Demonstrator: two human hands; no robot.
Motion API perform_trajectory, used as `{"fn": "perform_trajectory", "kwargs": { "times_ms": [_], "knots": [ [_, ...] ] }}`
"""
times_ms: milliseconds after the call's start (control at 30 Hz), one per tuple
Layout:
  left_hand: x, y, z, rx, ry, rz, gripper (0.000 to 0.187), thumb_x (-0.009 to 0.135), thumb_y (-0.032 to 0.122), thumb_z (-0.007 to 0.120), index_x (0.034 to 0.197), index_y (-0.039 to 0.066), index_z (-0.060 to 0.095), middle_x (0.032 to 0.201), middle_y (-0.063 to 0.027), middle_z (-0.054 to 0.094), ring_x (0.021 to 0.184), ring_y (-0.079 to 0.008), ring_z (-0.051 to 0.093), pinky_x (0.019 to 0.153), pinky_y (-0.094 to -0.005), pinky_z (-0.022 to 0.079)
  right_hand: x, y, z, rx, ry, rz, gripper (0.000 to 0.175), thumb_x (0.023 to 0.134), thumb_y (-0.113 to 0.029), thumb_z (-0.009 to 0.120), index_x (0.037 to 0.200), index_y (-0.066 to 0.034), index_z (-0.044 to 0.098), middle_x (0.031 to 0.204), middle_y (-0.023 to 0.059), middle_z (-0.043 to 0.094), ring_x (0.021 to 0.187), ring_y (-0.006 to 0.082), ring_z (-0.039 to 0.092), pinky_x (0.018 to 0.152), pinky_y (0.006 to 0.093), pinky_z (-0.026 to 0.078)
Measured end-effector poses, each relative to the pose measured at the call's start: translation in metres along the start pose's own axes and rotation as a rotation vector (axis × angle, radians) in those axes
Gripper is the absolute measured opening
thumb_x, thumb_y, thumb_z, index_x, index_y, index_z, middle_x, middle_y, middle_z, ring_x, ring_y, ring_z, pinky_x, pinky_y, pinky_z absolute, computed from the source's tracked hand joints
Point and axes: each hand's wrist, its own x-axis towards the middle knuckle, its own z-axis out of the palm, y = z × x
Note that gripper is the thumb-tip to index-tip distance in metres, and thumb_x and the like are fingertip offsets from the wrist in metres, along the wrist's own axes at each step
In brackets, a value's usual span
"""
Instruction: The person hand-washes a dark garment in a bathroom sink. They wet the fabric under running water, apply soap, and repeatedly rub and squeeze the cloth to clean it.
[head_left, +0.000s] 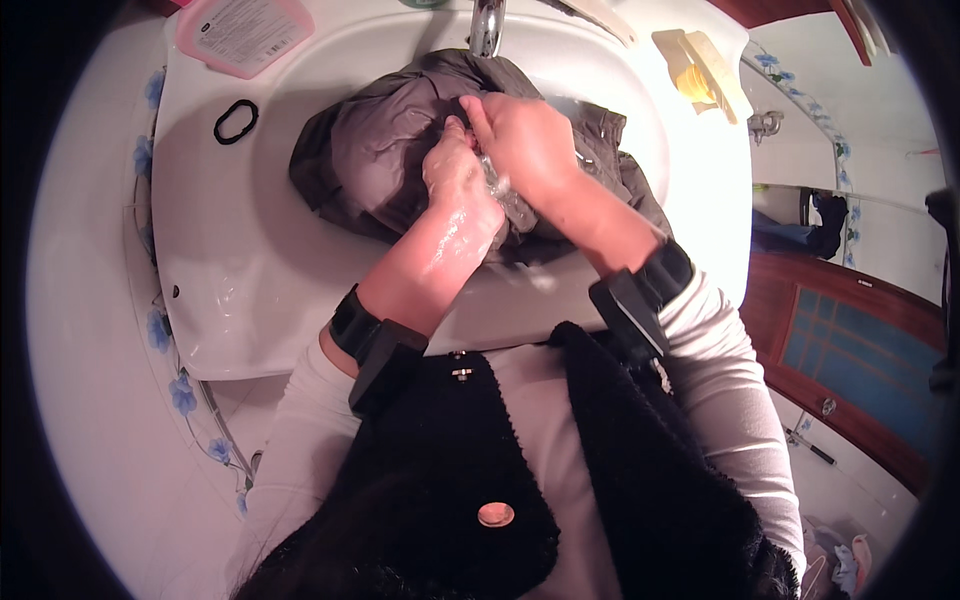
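Note:
A dark grey garment (375, 157) lies bunched and wet in the white washbasin (300, 300), under the chrome faucet (487, 30). Both hands are together over its middle. My left hand (457, 169) is wet, with its thumb up and fingers curled against the other hand. My right hand (529, 142) is closed in a fist beside it, its thumb pointing left. Water splashes between the hands and over the cloth below. Whether either hand grips a fold of the garment is hidden by the fingers.
On the basin's left rim stand a pink bottle (244, 34) and, lower, a black hair tie (236, 122). A yellowish soap holder (697, 75) is on the right rim. A wooden door with a blue panel (855, 352) is at the right.

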Motion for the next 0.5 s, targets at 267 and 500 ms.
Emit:
{"fn": "perform_trajectory", "kwargs": {
  "times_ms": [267,500],
  "knots": [
    [0.009,-0.010,0.006,-0.058,0.150,0.074,0.022,0.090,0.026,0.046,0.083,0.007,0.055,0.077,-0.0004,0.055,0.069,-0.0142,0.051,0.066,-0.0287,0.044,-0.002,-0.001,-0.007,0.012,0.056,0.129,0.041,0.087,-0.036,0.040,0.069,-0.0050,0.059,0.065,0.0168,0.060,0.062,0.0350,0.059,0.056,0.0444,0.047],
    [0.008,-0.007,0.005,-0.205,0.023,0.035,0.023,0.089,0.029,0.049,0.079,0.008,0.049,0.068,-0.0012,0.048,0.065,-0.0147,0.048,0.061,-0.0314,0.043,-0.020,-0.005,0.002,0.080,0.098,-0.139,0.037,0.087,-0.033,0.043,0.065,-0.0072,0.058,0.062,0.0147,0.059,0.058,0.0325,0.058,0.054,0.0417,0.047]
  ]
}}
